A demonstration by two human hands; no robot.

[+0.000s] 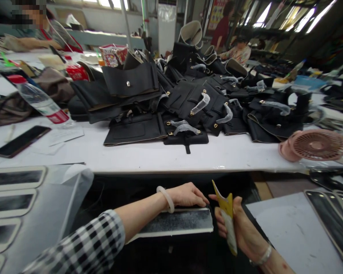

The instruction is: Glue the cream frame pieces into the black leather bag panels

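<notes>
My left hand (188,194), with a pale bangle at the wrist, pinches the upper edge of a long black panel (180,221) with a whitish border. Its fingertips are at the panel's right end, partly hidden. My right hand (240,224) is just to the right, its fingers closed round a yellow, folded-looking piece (227,215) with a notched top and a greyish-white lower part. The yellow piece stands nearly upright, apart from the panel. Below both hands it is dark.
Black leather bag parts (185,99) with wrapped handles are heaped on the white table (148,160). A water bottle (42,101) and phone (23,140) lie left, a pink fan (317,145) right. Bordered panels lie on the grey sheet (54,194) and right board (291,228). People sit beyond.
</notes>
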